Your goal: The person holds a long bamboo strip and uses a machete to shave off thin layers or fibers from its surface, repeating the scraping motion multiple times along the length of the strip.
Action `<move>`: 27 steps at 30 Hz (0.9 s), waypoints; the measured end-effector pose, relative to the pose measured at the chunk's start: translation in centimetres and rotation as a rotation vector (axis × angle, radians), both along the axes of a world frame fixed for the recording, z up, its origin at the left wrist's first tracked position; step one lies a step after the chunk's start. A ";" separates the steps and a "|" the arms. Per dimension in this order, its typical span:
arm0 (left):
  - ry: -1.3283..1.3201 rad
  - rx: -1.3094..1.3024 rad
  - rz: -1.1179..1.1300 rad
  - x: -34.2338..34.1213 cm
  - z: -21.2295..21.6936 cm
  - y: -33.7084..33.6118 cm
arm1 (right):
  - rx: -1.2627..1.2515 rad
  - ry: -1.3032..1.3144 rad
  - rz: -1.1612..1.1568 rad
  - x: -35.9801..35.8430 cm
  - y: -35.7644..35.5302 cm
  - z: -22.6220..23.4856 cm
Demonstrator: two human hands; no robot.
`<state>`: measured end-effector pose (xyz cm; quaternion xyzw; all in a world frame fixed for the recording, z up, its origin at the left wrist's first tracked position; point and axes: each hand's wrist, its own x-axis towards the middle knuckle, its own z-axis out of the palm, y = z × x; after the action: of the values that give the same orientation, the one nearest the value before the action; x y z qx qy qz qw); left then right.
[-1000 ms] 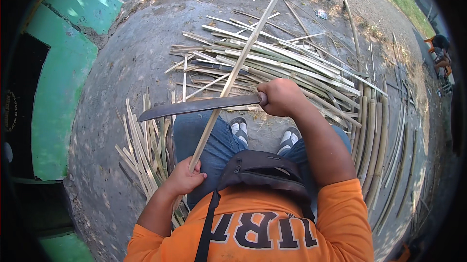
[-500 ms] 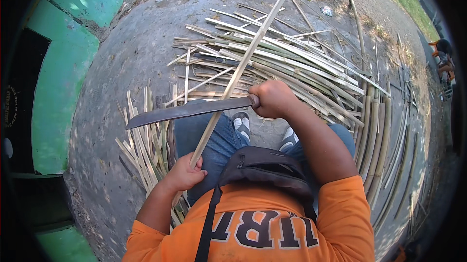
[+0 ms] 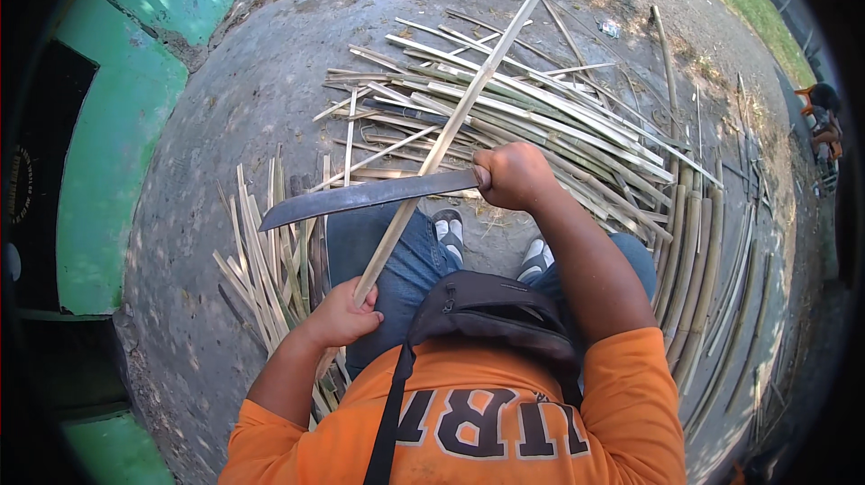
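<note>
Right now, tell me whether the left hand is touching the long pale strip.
Touching. The head view shows it plainly: the left hand is closed around the lower part of the long pale strip.

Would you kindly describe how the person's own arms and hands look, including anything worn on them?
The left sleeve and right sleeve are orange and short, leaving the forearms bare. The left hand and right hand wear no gloves, and no watch or bracelet shows at either wrist.
</note>
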<state>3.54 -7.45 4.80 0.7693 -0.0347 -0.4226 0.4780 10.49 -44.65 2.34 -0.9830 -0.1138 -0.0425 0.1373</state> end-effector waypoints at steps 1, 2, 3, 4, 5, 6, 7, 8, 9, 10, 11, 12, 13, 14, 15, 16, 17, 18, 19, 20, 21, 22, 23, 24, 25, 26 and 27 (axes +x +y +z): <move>0.006 -0.004 0.004 0.0 0.0 0.0 | -0.005 0.012 -0.005 0.0 0.0 0.0; 0.006 -0.004 0.004 0.0 0.0 0.1 | -0.005 0.012 -0.006 -0.1 -0.1 0.1; 0.000 -0.015 -0.002 -0.1 0.0 0.1 | -0.016 0.028 -0.010 -0.1 -0.2 0.1; -0.006 -0.028 -0.008 -0.1 -0.1 0.0 | -0.028 0.043 -0.016 -0.2 -0.4 0.2; -0.005 -0.031 -0.010 -0.1 -0.1 0.1 | -0.031 0.044 -0.018 -0.2 -0.5 0.4; 0.006 -0.030 0.014 -0.2 -0.1 0.2 | -0.028 0.017 -0.009 -0.1 -0.5 0.6; 0.016 -0.028 0.036 -0.2 0.0 0.2 | -0.025 -0.011 -0.002 -0.2 -0.6 0.8; 0.018 -0.031 0.032 -0.2 0.1 0.1 | -0.028 -0.009 -0.006 -0.2 -0.7 0.8; 0.039 -0.045 0.041 -0.1 0.1 0.0 | -0.032 -0.004 -0.018 -0.3 -0.8 0.7; 0.058 -0.057 0.052 -0.1 0.3 -0.1 | -0.036 0.001 -0.026 -0.3 -0.8 0.7; 0.060 -0.058 0.052 0.0 0.4 -0.1 | -0.037 0.002 -0.027 -0.4 -0.8 0.8; 0.051 -0.030 0.024 0.2 0.5 -0.1 | -0.045 -0.008 -0.020 -0.5 -0.6 0.9; 0.043 -0.002 -0.003 0.3 0.6 0.0 | -0.053 -0.019 -0.012 -0.7 -0.3 1.0; 0.045 -0.002 -0.002 0.1 0.4 0.1 | -0.053 -0.017 -0.012 -0.9 0.2 1.0; 0.050 -0.017 0.033 -0.2 0.2 0.3 | -0.008 -0.059 0.020 -1.3 0.8 1.0; 0.054 -0.032 0.068 -0.4 0.1 0.3 | 0.036 -0.102 0.052 -1.4 1.1 1.0; 0.054 -0.032 0.070 -0.5 0.0 0.3 | 0.037 -0.102 0.055 -1.4 1.3 1.3; 0.019 -0.047 0.063 -0.7 -0.1 0.2 | 0.002 -0.104 0.043 -1.4 1.4 1.6; -0.015 -0.060 0.057 -0.9 -0.1 0.2 | -0.032 -0.106 0.032 -1.4 1.6 1.7; -0.014 -0.058 0.059 -0.9 -0.2 0.1 | -0.060 -0.061 -0.009 -1.0 1.0 1.7; -0.056 -0.039 0.041 -0.8 -0.5 0.0 | -0.036 -0.016 -0.036 -0.8 0.7 1.4; -0.100 -0.020 0.020 -0.7 -0.7 -0.2 | -0.050 -0.005 -0.043 -0.8 0.6 1.2; -0.101 -0.020 0.020 -0.7 -0.6 -0.1 | -0.063 0.005 -0.050 -0.8 0.6 1.1; -0.074 -0.002 0.025 -0.6 -0.4 -0.1 | -0.063 0.004 -0.051 -0.8 0.6 1.1; -0.047 0.018 0.029 -0.6 -0.3 0.0 | -0.006 -0.039 -0.016 -1.0 0.7 1.1; -0.047 0.019 0.027 -0.6 -0.3 0.0 | 0.051 -0.081 0.019 -1.2 0.9 1.1; -0.029 0.015 0.037 -0.6 -0.3 0.0 | 0.053 -0.081 0.016 -1.5 1.1 1.2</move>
<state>2.96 -7.45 4.52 0.7794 -0.0244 -0.4025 0.4795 8.98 -43.53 3.55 -0.9756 -0.1262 -0.0842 0.1590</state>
